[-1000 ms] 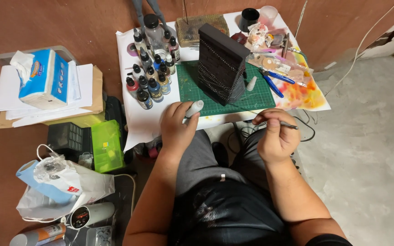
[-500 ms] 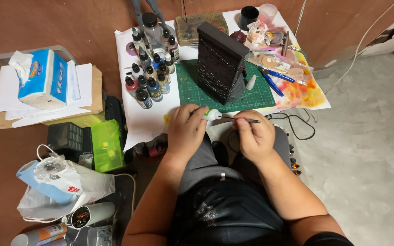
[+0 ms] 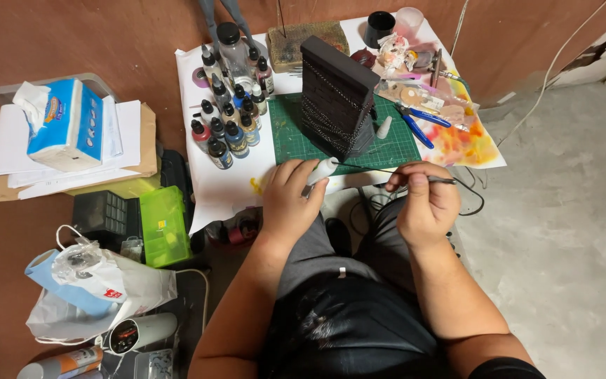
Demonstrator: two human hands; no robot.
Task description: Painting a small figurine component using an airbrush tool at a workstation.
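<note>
Small white tube (image 3: 321, 170) gripped in left hand (image 3: 287, 200); thin dark wire (image 3: 387, 171) pinched by right hand (image 3: 426, 203), green cutting mat (image 3: 285, 137) beyond

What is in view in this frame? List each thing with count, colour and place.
small bottle: one, white, in the left hand
thin wire: one, dark, running between the hands
dark block: one, black, upright on the cutting mat
cutting mat: one, green, on the white sheet
paint bottles: a cluster, dark caps, left of the mat
pliers: one, blue handles, right of the mat
tissue box: one, blue and white, far left on papers
plastic case: one, lime green, lower left
left hand: grips the bottle
right hand: pinches the wire's end
</note>
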